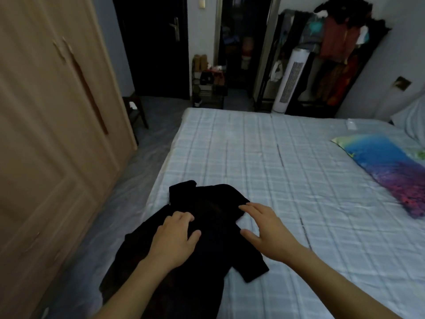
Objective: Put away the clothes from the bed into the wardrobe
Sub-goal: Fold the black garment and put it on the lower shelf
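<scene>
Now both hands are down at the black garment of soft dark cloth, which lies spread on the near left corner of the bed with the pale blue checked sheet, at about 6 o'clock in the view. The left hand rests on the middle of the garment, its fingers bent a little with the tips on the cloth; I cannot tell if they pinch it. The right hand is just at the garment's right edge, at 5 o'clock; its fingers are spread wide and straight, the fingertips touch the edge of the cloth near one short sleeve, and the thumb is held apart over the sheet. It holds nothing. The lower part of the garment hangs toward the bed's near edge, under the left forearm.

At 9 o'clock stands the tall light brown wooden wardrobe, its doors closed, apart from the bed with a strip of grey floor between. At 3 o'clock, on the bed, lies a pillow with a blue and purple printed cover. At 1 o'clock, past the far end of the bed, stands a white tower fan, and beside it an open black clothes rack full of hanging clothes.
</scene>
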A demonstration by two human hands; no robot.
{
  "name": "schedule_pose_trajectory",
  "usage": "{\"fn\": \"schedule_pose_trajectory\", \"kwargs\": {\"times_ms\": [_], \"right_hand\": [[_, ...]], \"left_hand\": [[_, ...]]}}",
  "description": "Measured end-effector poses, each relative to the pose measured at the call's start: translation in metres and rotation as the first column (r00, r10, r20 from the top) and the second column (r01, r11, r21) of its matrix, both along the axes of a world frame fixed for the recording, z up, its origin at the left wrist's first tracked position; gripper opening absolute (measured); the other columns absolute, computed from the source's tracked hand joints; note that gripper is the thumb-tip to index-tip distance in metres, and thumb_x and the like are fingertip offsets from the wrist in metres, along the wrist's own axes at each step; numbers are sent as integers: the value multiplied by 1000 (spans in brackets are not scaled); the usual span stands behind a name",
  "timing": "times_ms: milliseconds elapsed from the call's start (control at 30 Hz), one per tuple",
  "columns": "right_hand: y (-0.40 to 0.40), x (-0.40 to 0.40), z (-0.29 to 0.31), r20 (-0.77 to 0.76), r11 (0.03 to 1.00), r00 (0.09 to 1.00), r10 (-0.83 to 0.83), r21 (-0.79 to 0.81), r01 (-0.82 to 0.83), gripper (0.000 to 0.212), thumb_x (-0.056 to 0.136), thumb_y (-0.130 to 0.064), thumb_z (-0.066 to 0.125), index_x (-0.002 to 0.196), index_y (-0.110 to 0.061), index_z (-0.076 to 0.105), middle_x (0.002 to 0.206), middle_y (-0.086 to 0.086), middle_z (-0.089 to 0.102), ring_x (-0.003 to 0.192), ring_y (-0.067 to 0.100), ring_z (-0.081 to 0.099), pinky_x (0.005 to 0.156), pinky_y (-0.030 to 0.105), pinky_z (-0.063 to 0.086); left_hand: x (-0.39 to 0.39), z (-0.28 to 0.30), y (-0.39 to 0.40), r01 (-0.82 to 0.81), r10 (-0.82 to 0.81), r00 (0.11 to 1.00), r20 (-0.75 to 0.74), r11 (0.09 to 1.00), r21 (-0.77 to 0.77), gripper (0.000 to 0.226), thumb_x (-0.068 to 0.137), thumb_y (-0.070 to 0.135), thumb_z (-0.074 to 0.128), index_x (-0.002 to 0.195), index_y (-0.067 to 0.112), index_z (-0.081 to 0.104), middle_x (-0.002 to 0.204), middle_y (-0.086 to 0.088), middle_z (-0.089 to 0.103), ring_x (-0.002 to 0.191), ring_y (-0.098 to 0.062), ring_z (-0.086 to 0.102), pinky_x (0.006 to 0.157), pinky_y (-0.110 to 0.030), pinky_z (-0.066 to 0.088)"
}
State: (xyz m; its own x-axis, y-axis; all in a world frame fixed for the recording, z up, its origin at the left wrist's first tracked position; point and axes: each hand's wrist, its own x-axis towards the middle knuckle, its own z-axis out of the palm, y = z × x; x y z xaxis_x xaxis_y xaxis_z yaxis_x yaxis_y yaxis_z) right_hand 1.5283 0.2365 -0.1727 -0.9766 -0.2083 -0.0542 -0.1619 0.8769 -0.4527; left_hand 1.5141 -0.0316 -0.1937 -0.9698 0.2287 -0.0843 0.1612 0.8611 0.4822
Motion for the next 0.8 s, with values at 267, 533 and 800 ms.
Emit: {"fn": "schedule_pose_trajectory", "kwargs": {"times_ms": [267,533,800], "right_hand": [[-17,-64,-36,78,999,996,31,-28,-29,62,95,-43,58,151,-28,35,154,-6,34,142,15,29,117,38,31],[-26,-157,-89,171,995,984,44,-97,-28,62,91,-43,60,147,-27,40,145,-7,43,133,17,40,113,38,35],[-73,-231,-174,268,990,955,127,-89,-106,85,83,-54,69,153,-32,27,158,-2,27,146,20,20,119,47,26]], "left_hand": [[-58,-34,-7,-35,35,996,84,999,-3,42,97,50,51,132,26,50,132,9,50,114,-11,49,98,-34,46],[-142,-75,-20,-148,142,981,133,988,36,44,97,42,56,136,24,48,130,4,51,116,-12,50,97,-31,47],[-207,-136,-20,-199,192,966,175,980,21,45,93,31,65,135,28,50,131,0,49,116,-18,50,96,-34,47]]}}
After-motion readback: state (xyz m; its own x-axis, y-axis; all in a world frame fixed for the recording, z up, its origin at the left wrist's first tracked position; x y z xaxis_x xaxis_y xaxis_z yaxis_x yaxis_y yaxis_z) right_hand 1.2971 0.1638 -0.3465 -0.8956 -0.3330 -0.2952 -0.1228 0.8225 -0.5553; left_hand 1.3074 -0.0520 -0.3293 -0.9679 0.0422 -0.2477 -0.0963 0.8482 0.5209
